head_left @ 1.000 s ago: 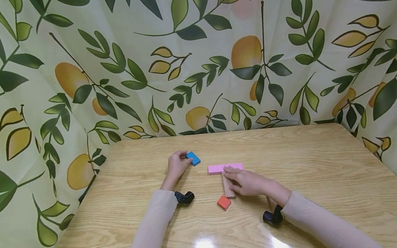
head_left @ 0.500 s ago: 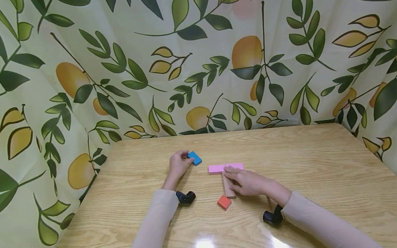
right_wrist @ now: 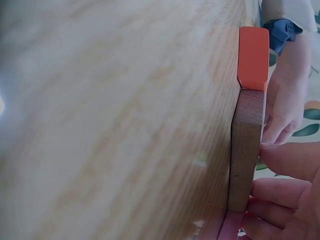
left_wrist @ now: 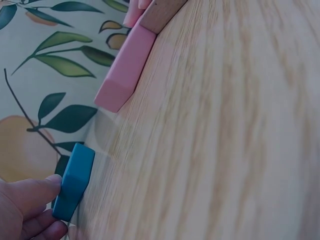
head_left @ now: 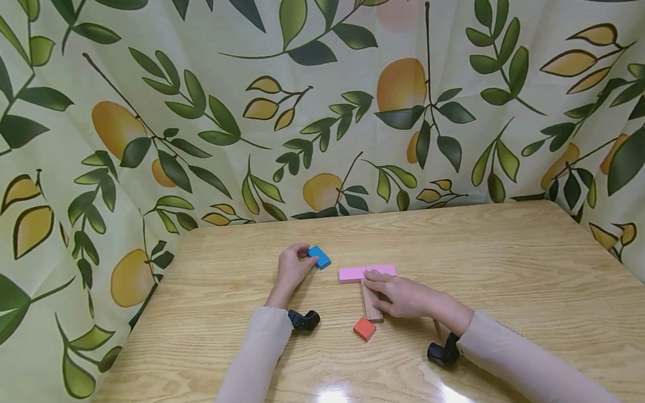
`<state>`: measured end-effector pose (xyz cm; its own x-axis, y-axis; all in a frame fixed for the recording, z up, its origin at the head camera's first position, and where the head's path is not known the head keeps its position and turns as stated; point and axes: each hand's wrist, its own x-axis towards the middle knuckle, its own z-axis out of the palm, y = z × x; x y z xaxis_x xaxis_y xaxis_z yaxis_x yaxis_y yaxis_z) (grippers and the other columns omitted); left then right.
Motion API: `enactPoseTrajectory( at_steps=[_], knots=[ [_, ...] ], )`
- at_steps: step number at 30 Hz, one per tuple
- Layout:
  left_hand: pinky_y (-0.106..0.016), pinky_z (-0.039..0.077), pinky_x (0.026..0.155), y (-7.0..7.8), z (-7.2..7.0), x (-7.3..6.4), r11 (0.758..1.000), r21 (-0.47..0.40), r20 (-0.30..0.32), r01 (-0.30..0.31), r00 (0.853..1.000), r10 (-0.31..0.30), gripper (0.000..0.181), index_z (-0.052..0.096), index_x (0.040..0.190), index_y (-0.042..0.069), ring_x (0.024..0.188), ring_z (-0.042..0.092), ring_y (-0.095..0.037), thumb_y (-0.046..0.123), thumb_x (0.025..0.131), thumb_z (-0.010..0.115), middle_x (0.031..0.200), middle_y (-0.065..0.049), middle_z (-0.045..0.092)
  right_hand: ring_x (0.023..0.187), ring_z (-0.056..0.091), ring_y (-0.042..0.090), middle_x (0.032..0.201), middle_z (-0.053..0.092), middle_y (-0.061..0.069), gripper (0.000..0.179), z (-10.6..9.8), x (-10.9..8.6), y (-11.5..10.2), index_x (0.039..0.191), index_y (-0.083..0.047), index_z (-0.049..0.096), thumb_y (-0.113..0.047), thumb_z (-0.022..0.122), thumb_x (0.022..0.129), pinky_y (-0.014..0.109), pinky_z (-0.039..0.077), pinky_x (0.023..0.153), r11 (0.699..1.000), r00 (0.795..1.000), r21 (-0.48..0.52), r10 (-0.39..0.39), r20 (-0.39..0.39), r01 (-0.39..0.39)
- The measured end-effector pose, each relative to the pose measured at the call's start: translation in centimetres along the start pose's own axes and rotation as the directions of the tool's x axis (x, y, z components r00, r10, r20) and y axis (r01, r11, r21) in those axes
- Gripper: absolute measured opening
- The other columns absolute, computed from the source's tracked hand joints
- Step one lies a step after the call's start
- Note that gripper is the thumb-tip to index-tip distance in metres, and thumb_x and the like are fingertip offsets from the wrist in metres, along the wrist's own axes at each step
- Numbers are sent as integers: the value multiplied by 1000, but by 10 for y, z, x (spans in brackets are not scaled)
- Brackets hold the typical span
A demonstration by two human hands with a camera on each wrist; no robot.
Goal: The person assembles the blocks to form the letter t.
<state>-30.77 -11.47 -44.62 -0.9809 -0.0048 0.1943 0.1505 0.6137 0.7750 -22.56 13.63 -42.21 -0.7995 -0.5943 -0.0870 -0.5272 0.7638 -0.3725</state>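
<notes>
The blue block [head_left: 320, 257] lies on the counter [head_left: 476, 245], left of and beyond the pink bar [head_left: 351, 276]; we see its long axis slanting from far left to near right. The left hand [head_left: 294, 267] pinches its left side between thumb and fingers. The wooden block [head_left: 369, 306] points from the crosswise pink bar toward the person, beneath the relaxed fingers of the right hand [head_left: 404, 295]. Just beside its near end we find the orange block [head_left: 365, 329], set cornerwise.
</notes>
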Motion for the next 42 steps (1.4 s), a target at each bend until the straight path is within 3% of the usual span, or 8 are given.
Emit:
enactPoseTrajectory(
  at_steps=[26, 42],
  knots=[
    [-43, 54, 93, 3, 8, 1, 999, -14, 7, -37, 999, 38, 36, 64, 116, -7, 104, 65, -34, 9, 85, 72, 113, -23, 69, 145, 34, 34, 156, 35, 17, 52, 0, -1, 0, 144, -1, 42, -23, 53, 99, 49, 34, 117, 1000, 1000, 7, -6, 0, 6],
    [-41, 54, 96, 4, 12, 4, 1000, -21, 28, -5, 1000, 6, 37, 64, 118, -5, 106, 65, -32, 11, 85, 72, 116, -21, 68, 146, 33, 34, 156, 33, 18, 52, 1, 1, 1, 144, 0, 41, -23, 53, 99, 50, 33, 118, 1000, 1000, 17, -7, 4, 7]
  ],
)
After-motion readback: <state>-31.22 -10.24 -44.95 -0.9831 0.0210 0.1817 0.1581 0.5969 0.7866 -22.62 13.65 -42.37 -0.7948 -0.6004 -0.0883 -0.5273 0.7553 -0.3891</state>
